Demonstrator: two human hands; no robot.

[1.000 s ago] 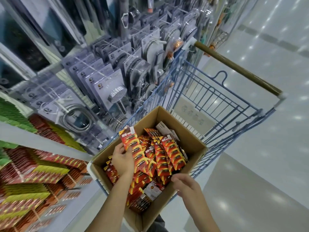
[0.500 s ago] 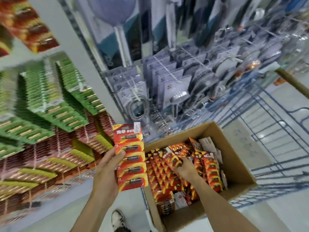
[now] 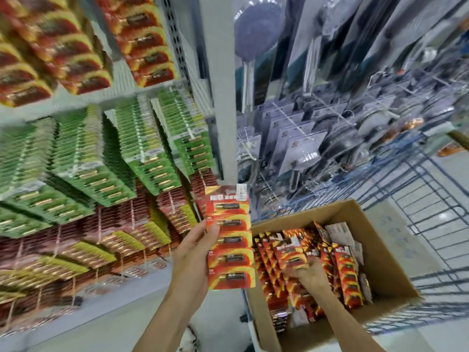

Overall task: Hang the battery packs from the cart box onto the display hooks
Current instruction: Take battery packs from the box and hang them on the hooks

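left hand (image 3: 193, 260) grips a strip of battery packs (image 3: 229, 240) at frame centre; right hand (image 3: 308, 274) reaches into the cardboard box (image 3: 388, 262), lower right.

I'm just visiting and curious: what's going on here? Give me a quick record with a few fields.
place: shop aisle beside hanging displays
left hand: holds a red strip of battery packs upright, above the floor beside the box
right hand: reaches into the cardboard box, fingers among the red packs in the box; grip unclear
box: sits in a blue wire cart
display: green packs above, red-and-yellow packs below
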